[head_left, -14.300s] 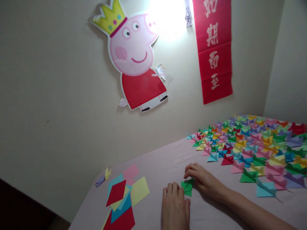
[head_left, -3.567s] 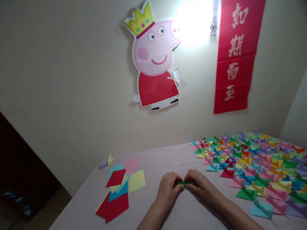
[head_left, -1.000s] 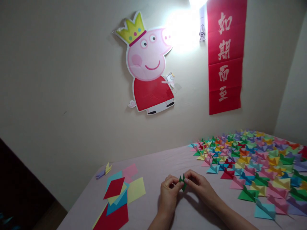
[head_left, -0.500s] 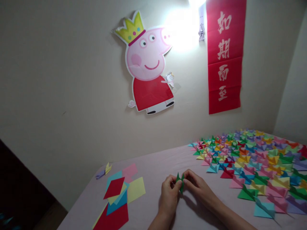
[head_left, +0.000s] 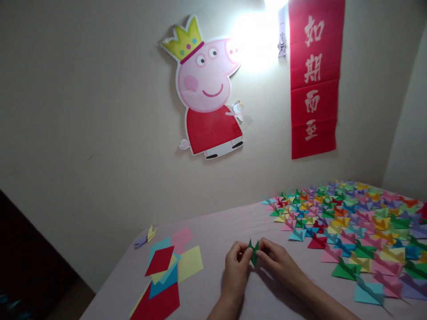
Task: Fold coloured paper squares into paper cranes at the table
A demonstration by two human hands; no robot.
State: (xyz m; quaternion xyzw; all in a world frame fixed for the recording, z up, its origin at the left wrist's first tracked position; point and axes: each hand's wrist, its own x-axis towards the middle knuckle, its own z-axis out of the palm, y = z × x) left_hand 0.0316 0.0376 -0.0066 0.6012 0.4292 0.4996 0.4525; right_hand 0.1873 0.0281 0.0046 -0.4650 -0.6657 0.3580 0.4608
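A small folded green paper piece [head_left: 253, 252] with two upward points is held just above the pink table [head_left: 213, 231]. My left hand [head_left: 235, 271] pinches its left side with thumb and fingers closed. From the right, my right hand [head_left: 279, 263] pinches the other side, fingers closed on the paper. Both forearms come in from the bottom edge.
Loose flat paper squares [head_left: 167, 273] in red, blue, yellow and pink lie at the table's left. Two small folded pieces [head_left: 146, 236] sit near the far left corner. Rows of several coloured folded paper cranes [head_left: 353, 226] cover the right side. A cartoon pig cutout [head_left: 207, 93] and red banner [head_left: 313, 80] hang on the wall.
The green paper went from lying flat under my hands to being pinched upright between them. Over the last second the hands and paper stay almost still.
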